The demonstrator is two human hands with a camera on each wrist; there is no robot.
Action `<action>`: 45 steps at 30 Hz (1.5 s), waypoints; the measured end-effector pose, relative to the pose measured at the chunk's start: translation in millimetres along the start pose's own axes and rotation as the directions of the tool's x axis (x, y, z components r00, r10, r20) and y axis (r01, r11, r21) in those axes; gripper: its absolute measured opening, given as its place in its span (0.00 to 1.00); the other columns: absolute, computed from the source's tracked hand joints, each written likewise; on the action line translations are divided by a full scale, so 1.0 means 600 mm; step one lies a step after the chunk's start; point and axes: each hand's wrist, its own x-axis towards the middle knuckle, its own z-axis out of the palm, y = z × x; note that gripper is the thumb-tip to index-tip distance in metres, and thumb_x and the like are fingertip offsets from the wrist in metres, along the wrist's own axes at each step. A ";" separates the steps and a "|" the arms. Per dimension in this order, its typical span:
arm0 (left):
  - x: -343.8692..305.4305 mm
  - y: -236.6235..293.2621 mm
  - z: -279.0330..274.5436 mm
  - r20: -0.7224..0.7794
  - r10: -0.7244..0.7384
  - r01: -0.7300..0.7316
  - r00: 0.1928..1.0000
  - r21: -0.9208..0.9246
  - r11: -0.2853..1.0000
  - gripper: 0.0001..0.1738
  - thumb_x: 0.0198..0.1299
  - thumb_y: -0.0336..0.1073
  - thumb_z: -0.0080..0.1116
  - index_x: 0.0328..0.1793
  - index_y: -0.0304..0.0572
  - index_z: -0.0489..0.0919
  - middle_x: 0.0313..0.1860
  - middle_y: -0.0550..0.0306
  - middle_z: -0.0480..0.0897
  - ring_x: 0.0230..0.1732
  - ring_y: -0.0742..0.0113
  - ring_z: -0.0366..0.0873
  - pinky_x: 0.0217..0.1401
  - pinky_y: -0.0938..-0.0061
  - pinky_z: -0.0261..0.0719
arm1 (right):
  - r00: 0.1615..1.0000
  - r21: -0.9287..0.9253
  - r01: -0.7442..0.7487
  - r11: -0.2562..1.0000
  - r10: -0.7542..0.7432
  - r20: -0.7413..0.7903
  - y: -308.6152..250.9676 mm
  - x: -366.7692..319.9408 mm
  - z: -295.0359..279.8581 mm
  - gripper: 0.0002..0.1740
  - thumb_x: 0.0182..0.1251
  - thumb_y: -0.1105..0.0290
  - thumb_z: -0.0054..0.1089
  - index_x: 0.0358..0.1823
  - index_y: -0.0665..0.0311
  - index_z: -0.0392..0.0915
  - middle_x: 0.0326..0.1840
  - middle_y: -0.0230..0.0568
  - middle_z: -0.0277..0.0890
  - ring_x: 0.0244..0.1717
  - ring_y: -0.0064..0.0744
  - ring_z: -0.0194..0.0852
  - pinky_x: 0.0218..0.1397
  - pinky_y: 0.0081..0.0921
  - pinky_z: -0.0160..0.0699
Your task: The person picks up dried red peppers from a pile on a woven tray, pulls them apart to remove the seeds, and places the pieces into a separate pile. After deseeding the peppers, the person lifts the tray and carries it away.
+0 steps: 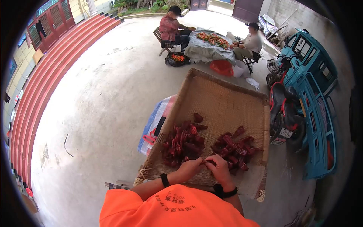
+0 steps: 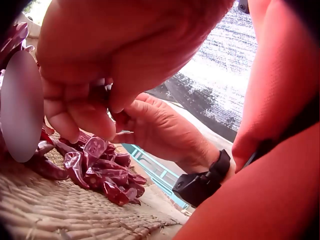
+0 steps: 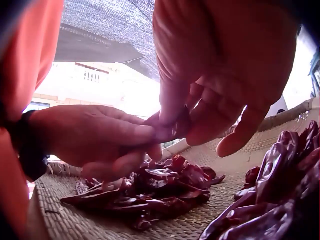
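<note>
Dark-red pepper is pinched by curled fingers of both the left hand and the right hand.

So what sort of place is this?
Probably a home's outdoor courtyard: there's a broad stretch of concrete ground, red steps leading up to red doors, and a blue cargo vehicle parked near a grey wall.

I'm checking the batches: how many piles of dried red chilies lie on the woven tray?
2. In the head view, the left pile lies beyond the left hand, the right pile beyond the right hand. The hands hide a little of the woven tray.
</note>
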 end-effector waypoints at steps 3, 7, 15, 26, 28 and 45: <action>0.005 0.009 -0.004 0.005 -0.011 0.011 1.000 -0.085 0.996 0.11 0.69 0.40 0.52 0.46 0.38 0.71 0.30 0.38 0.81 0.35 0.39 0.82 0.37 0.52 0.77 | 0.993 0.026 -0.061 0.998 0.063 -0.099 0.009 0.002 -0.027 0.09 0.60 0.75 0.64 0.42 0.64 0.81 0.40 0.42 0.80 0.40 0.38 0.81 0.44 0.29 0.78; 0.002 -0.014 -0.001 0.019 0.007 -0.003 1.000 -0.179 0.984 0.09 0.69 0.37 0.53 0.44 0.38 0.73 0.28 0.44 0.82 0.33 0.44 0.83 0.35 0.58 0.77 | 0.982 -0.101 -0.119 0.988 0.103 -0.157 0.029 0.016 -0.079 0.11 0.61 0.75 0.64 0.45 0.66 0.79 0.43 0.45 0.80 0.44 0.43 0.80 0.48 0.33 0.77; -0.018 -0.060 0.022 -0.026 0.153 -0.154 0.988 -0.040 0.987 0.08 0.61 0.32 0.57 0.45 0.39 0.76 0.41 0.46 0.80 0.46 0.48 0.79 0.48 0.59 0.77 | 0.984 -0.357 -0.098 0.929 0.037 -0.175 0.065 0.113 -0.061 0.21 0.60 0.71 0.65 0.56 0.62 0.74 0.57 0.48 0.73 0.60 0.50 0.70 0.63 0.42 0.71; -0.065 -0.049 0.013 -0.029 0.248 -0.250 0.968 -0.131 0.959 0.12 0.62 0.34 0.58 0.50 0.40 0.78 0.43 0.48 0.79 0.47 0.48 0.76 0.50 0.58 0.75 | 0.998 -0.489 0.061 0.870 -0.058 0.021 0.088 0.334 0.095 0.21 0.68 0.60 0.57 0.61 0.53 0.76 0.64 0.62 0.69 0.65 0.61 0.66 0.68 0.47 0.67; -0.074 -0.051 0.013 -0.020 0.176 -0.177 0.984 -0.190 0.966 0.13 0.63 0.32 0.57 0.53 0.39 0.78 0.46 0.47 0.81 0.49 0.48 0.78 0.53 0.60 0.77 | 1.000 -0.537 0.003 0.844 -0.009 -0.009 0.107 0.356 0.120 0.21 0.69 0.60 0.56 0.60 0.55 0.77 0.62 0.61 0.71 0.63 0.59 0.69 0.66 0.47 0.69; -0.080 -0.027 -0.047 -0.112 -0.254 0.130 0.961 -0.625 0.770 0.16 0.71 0.37 0.55 0.62 0.39 0.74 0.46 0.54 0.83 0.46 0.66 0.82 0.47 0.72 0.80 | 0.984 0.645 -0.142 0.751 0.181 0.007 0.038 0.250 0.071 0.14 0.68 0.81 0.55 0.55 0.66 0.75 0.45 0.33 0.76 0.43 0.21 0.76 0.47 0.20 0.80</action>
